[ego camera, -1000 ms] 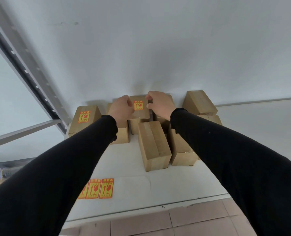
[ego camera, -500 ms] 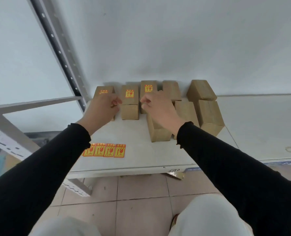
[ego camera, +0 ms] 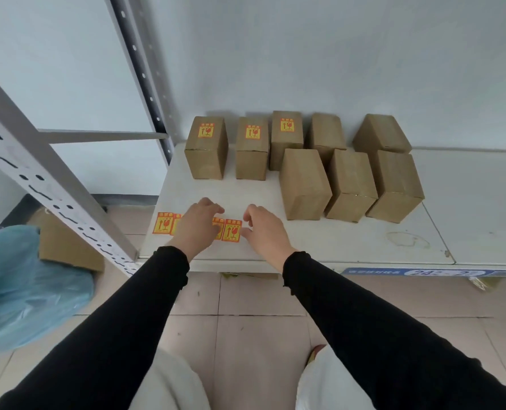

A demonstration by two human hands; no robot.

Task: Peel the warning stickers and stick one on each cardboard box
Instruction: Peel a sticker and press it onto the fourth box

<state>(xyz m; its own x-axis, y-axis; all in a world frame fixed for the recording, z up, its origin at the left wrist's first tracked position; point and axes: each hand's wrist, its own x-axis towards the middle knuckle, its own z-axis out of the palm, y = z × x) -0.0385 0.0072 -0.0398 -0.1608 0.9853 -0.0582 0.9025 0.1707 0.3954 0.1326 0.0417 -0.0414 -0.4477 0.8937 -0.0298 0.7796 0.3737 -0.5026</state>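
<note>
The strip of orange-and-yellow warning stickers [ego camera: 231,230] lies at the near left edge of the white shelf [ego camera: 334,238]. Both hands have come back to it from the back row: the left hand [ego camera: 197,224] rests flat over the strip, and the right hand [ego camera: 265,230], fingers loosely spread and holding nothing, hovers just beside its end. Three brown cardboard boxes [ego camera: 207,149] at back left already wear stickers and five remain bare, so I judge the fourth peel is starting.

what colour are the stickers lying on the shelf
Yellow with an orange-red border and red symbols; the stickers show in the head view.
</note>
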